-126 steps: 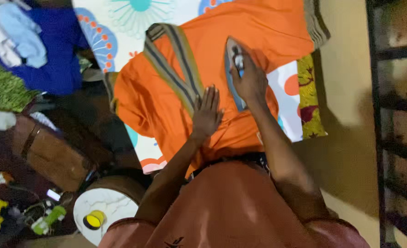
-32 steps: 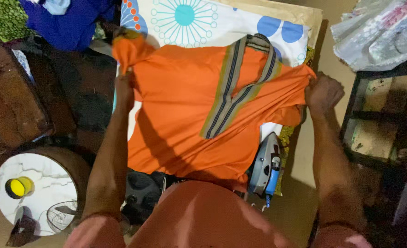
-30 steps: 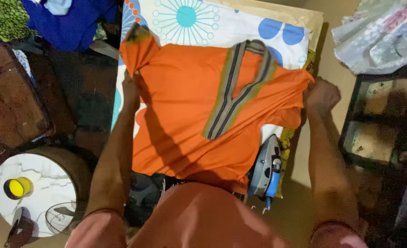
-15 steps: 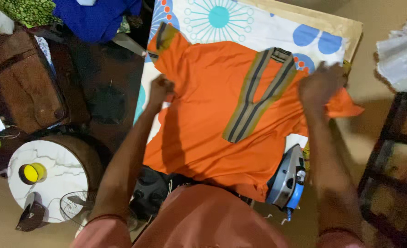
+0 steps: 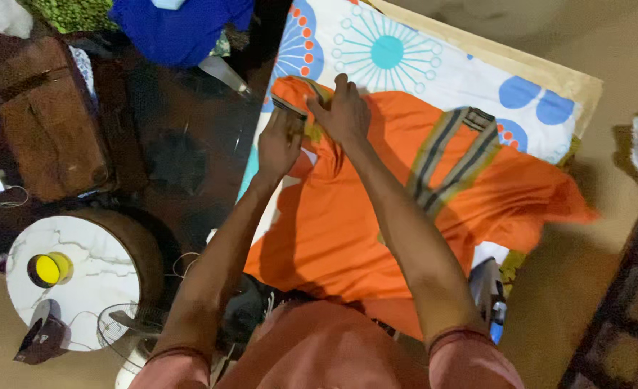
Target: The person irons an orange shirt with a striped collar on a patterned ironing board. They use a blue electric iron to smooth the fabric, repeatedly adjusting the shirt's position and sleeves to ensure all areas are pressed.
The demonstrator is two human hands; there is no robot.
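Gripping the striped cuff of an orange shirt (image 5: 348, 230), the left hand (image 5: 279, 144) and the right hand (image 5: 344, 115) meet at the shirt's sleeve (image 5: 294, 97) near the far left corner of the tabletop (image 5: 549, 72). Both hands are closed on the sleeve cloth, the left pinching the cuff's lower edge, the right pressing just beside it with fingers bent over the fold. The shirt lies spread across the tabletop on a white cover (image 5: 405, 43) printed with a turquoise sunburst and blue and orange rounds; its V-shaped neck band (image 5: 452, 155), striped in grey and olive, points toward the person, and its other sleeve (image 5: 556, 205) hangs over the right edge. An iron (image 5: 490, 295) in grey and blue stands at the near right corner, partly behind the right forearm. To the left, well apart from the shirt, a round white marbled stool top (image 5: 88, 274) carries a yellow disc-shaped roll (image 5: 47, 268) and a dark small object whose kind I cannot tell. A brown bag (image 5: 45, 122) lies on the dark floor, and blue cloth (image 5: 175, 29) is piled at the top beside green patterned fabric (image 5: 70, 11).
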